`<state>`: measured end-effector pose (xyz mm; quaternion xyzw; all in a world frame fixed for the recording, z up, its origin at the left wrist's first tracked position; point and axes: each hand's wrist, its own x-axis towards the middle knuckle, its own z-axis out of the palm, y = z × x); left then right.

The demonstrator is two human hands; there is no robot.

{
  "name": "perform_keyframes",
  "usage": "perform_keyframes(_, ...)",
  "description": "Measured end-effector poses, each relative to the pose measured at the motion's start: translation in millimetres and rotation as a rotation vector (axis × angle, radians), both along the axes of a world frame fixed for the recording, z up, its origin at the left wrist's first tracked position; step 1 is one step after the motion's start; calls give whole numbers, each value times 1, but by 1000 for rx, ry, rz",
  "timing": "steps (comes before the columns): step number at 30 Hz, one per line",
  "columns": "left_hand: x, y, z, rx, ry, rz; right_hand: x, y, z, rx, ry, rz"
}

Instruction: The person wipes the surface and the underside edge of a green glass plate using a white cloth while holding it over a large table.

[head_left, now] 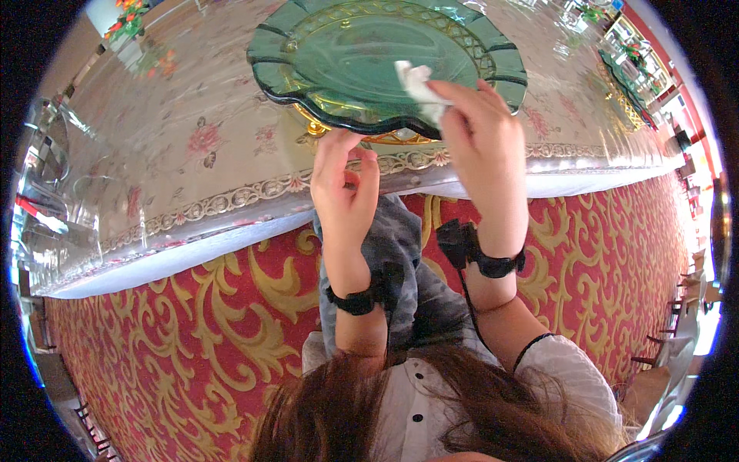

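Head view: right hand (486,127) pinches white tissue (416,79) over the near-right of the scalloped green glass plate (362,55) on the table (165,123); left hand (344,173) half-curled at its near rim, any grip indeterminable; wiping appears underway, areas finished and remaining indistinguishable.

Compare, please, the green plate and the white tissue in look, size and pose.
Look: the green plate is glassy with a wavy dark rim, while the white tissue is pale and crumpled.
Size: the plate is broad; the tissue is far smaller.
Pose: the plate sits over a gold base, while the tissue is held in the right hand.
Both are above the floral tablecloth.
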<state>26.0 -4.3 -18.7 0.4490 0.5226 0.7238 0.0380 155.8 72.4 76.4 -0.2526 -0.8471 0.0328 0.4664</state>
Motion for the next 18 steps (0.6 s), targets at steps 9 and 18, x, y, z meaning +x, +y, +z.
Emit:
perform_keyframes(9, -1, -2, 1, -43, 83, 50, -44, -25, -13, 180, 41, 310)
perform_keyframes(18, -7, -1, -5, -12, 107, 9, -6, -16, -44, 233, 8, 332)
